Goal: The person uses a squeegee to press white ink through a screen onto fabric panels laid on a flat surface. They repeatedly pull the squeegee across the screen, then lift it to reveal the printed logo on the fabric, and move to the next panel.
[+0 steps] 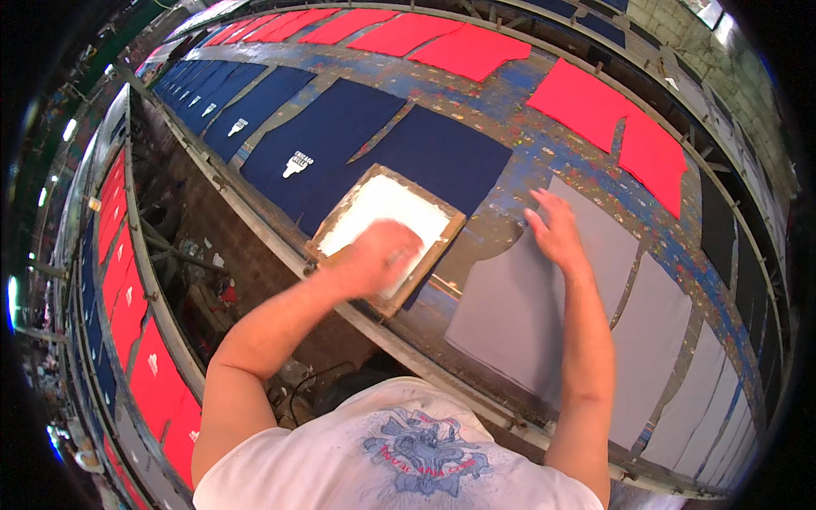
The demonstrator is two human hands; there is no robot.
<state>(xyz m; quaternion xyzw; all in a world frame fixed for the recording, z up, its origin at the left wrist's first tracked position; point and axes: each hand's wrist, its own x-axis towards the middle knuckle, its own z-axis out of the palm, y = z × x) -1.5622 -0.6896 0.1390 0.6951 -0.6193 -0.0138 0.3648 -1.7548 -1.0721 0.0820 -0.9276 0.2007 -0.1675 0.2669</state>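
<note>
Head view: left hand (384, 255) blurred, finger state can't be told; hides part of white surface (374, 202) inside wooden frame (431, 262). Frame covers lower navy panel (446, 157). Right hand (557, 231) over gray panel (510, 297), fingers loosely spread; contact unclear.

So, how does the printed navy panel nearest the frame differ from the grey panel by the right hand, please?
The navy panel is dark; the grey panel lighter. The navy panel bears a white print; the grey panel shows none. The right hand overlaps the grey panel, not the navy panel. Both lie flat on the table.
</note>
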